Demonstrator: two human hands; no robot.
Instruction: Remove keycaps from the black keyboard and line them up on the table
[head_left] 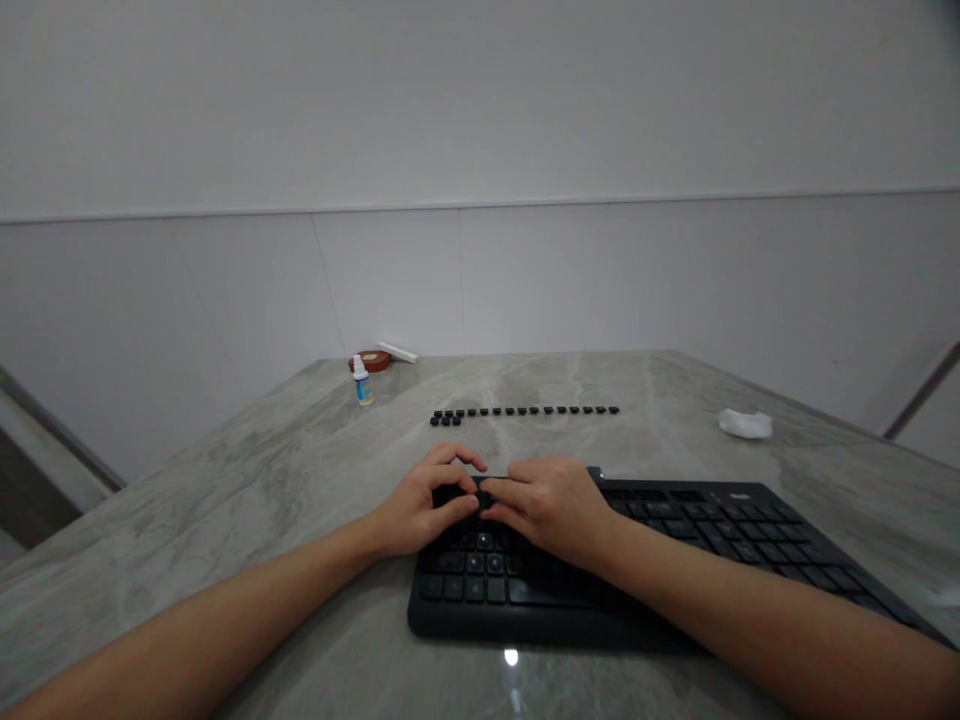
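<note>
A black keyboard [551,592] lies at a slant on the table in front of me, with some keycaps off its upper left area. Over that left part my left hand [435,498] bends its thumb and fingers toward a small dark keycap [482,497]. From the other side my right hand [551,503] reaches over the keys, its thumb and index fingertips closed in at the same keycap. The fingertips of both hands nearly meet there and partly hide it. Behind the keyboard, loose black keycaps [533,411] stand in a long row, with a shorter row at its left end.
On the grey marbled table [300,480] a small white spray bottle [361,382] stands at the back left. Behind it lie a reddish-brown oval object [373,361] and a white strip [397,352]. A crumpled white tissue [745,424] rests at the right. A pale wall [525,280] rises behind.
</note>
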